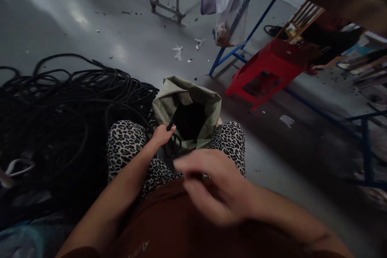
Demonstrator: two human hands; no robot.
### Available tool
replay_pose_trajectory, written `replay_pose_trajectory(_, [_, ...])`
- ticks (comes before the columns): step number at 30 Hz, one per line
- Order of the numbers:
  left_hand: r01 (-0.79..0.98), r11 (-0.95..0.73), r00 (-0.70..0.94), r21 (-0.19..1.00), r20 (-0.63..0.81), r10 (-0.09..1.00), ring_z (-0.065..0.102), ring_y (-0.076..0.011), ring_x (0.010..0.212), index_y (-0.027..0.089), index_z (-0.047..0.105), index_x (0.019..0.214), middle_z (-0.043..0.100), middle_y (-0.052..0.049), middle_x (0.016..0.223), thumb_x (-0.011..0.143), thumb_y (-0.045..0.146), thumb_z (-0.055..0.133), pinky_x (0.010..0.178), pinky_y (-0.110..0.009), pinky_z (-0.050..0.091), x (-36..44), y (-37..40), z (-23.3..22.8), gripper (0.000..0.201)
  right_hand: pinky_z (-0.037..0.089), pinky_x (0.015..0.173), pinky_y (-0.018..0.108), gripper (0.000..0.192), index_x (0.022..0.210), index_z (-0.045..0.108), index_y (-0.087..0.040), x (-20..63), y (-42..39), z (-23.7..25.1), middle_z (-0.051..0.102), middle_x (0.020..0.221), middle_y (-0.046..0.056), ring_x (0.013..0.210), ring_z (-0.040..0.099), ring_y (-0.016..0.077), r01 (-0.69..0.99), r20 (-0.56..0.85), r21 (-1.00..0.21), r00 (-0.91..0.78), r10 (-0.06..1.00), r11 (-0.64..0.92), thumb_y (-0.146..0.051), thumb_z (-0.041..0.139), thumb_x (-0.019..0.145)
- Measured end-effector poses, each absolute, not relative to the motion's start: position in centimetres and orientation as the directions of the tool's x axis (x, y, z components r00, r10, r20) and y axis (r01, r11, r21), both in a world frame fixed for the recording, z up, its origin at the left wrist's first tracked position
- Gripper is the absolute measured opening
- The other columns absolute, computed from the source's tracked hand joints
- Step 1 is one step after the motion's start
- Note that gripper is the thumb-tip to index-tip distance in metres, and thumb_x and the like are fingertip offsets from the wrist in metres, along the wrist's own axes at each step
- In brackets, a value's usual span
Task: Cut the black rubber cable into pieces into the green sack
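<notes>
Wkshp floor (127,40), grey & glossy, seen w/ small scraps scattered. A slim black rod-like piece (170,124) is gripped in the L hand (162,134), fingers closed round it, at the near-left edge of the sack mouth; a thin black loop (173,146) is seen just below. R hand (219,183) is held nearer the body, in front of the brown top (163,221), fingers curled & blurred; whether anything is pinched cannot be told. The open olive-grey woven sack (173,87) is stood betw. two knees in black-and-white leopard-print trousers (127,143); its interior is too dark to be read. To the left, a large tangled heap of black cable-like lengths (117,84) is spread on the floor, near the sack. To the right, a red plastic stool (284,58) is noted beside a blue metal table frame (231,53), on which a clear plastic bag (231,4) is hung. Farther off, a grey metal frame on castors (167,7) is parked.
</notes>
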State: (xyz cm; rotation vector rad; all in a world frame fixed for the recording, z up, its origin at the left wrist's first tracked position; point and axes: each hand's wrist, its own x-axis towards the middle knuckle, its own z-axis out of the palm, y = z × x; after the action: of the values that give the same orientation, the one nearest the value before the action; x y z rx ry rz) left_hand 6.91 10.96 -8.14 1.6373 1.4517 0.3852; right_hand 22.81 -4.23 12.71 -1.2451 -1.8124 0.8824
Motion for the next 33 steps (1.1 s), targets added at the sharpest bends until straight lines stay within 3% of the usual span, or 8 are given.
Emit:
replay_pose_trajectory(2, [0.591,0.07,0.288,0.804,-0.291,0.912,0.066,-0.0227,0.079,0.014,0.068,0.084,0.071,-0.008,0.08,0.076,0.05,0.05,0.072,-0.029,0.05,6.9,10.9,-8.1,0.04,0.048,0.074,0.026,0.023,0.103,0.062,-0.02,22.2,-2.3,8.2,0.064,0.083,0.004,0.075,0.06,0.0141,0.491,0.144,-0.841,-0.205,0.968,0.229,-0.023,0.049,0.084])
replay_pose_trajectory(5, [0.537,0.067,0.315,0.841,-0.273,0.909,0.066,-0.0217,0.078,0.014,0.067,0.086,0.071,-0.006,0.079,0.075,0.051,0.05,0.073,-0.029,0.05,6.9,10.9,-8.3,0.042,0.046,0.074,0.028,0.015,0.092,0.062,-0.016,21.8,-1.3,0.2,0.063,0.083,0.006,0.076,0.058,0.0161,0.623,-0.055,-0.782,-0.065,0.996,-0.002,-0.018,0.05,0.083])
replay_pose_trajectory(8, [0.48,0.065,0.359,0.875,-0.264,0.895,0.065,-0.0206,0.075,0.014,0.066,0.084,0.071,-0.005,0.075,0.075,0.054,0.05,0.072,-0.029,0.051,7.2,10.9,-8.7,0.044,0.046,0.075,0.03,0.015,0.091,0.062,-0.013,21.6,-1.1,-5.4,0.064,0.088,0.009,0.082,0.059,0.0193,0.631,-0.164,-0.766,-0.006,0.986,-0.124,-0.017,0.055,0.078])
replay_pose_trajectory(13, [0.415,0.085,0.376,0.906,-0.256,0.891,0.065,-0.0196,0.074,0.014,0.065,0.083,0.07,-0.005,0.073,0.074,0.055,0.051,0.073,-0.03,0.051,7.8,10.7,-9.1,0.044,0.046,0.077,0.031,0.021,0.094,0.062,-0.015,20.5,-0.3,-7.7,0.066,0.091,0.009,0.084,0.062,0.0207,0.544,-0.282,-0.793,0.07,0.957,-0.274,-0.02,0.06,0.075])
replay_pose_trajectory(19, [0.485,0.056,0.408,0.873,-0.282,0.868,0.065,-0.0184,0.074,0.014,0.065,0.085,0.071,-0.005,0.078,0.078,0.052,0.047,0.073,-0.028,0.05,8.7,10.3,-8.8,0.043,0.048,0.069,0.027,0.034,0.102,0.058,-0.011,19.9,0.9,-9.6,0.067,0.091,0.01,0.081,0.063,0.0188,0.255,-0.453,-0.839,0.164,0.876,-0.481,-0.021,0.064,0.07])
replay_pose_trajectory(26, [0.765,-0.239,0.455,0.598,-0.238,0.858,0.06,-0.0223,0.102,0.022,0.055,0.117,0.065,-0.008,0.109,0.081,0.046,0.053,0.088,-0.031,0.044,9.0,10.3,-8.6,0.043,0.042,0.048,0.021,0.019,0.072,0.056,-0.013,22.9,0.6,-9.7,0.062,0.061,0.002,0.055,0.058,0.0134,0.057,-0.57,-0.78,0.344,0.746,-0.623,-0.027,0.068,0.066])
replay_pose_trajectory(29, [0.792,-0.37,0.519,0.486,-0.215,0.828,0.059,-0.0204,0.102,0.021,0.052,0.117,0.061,-0.009,0.113,0.084,0.035,0.053,0.087,-0.03,0.044,9.4,10.0,-8.2,0.036,0.038,0.039,0.019,0.028,0.07,0.05,-0.015,24.6,0.6,-8.7,0.059,0.057,0.001,0.042,0.052,0.0099,-0.104,-0.628,-0.765,0.339,0.701,-0.635,-0.038,0.067,0.071])
replay_pose_trajectory(33, [0.775,-0.538,0.623,0.333,-0.254,0.74,0.061,-0.0211,0.094,0.02,0.054,0.112,0.06,-0.009,0.106,0.083,0.022,0.05,0.084,-0.033,0.044,10.5,8.6,-8.0,0.029,0.037,0.034,0.018,0.038,0.075,0.05,-0.016,25.2,0.9,-8.0,0.064,0.063,0.003,0.039,0.053,0.0091,-0.236,-0.65,-0.76,0.24,0.721,-0.606,-0.05,0.066,0.07])
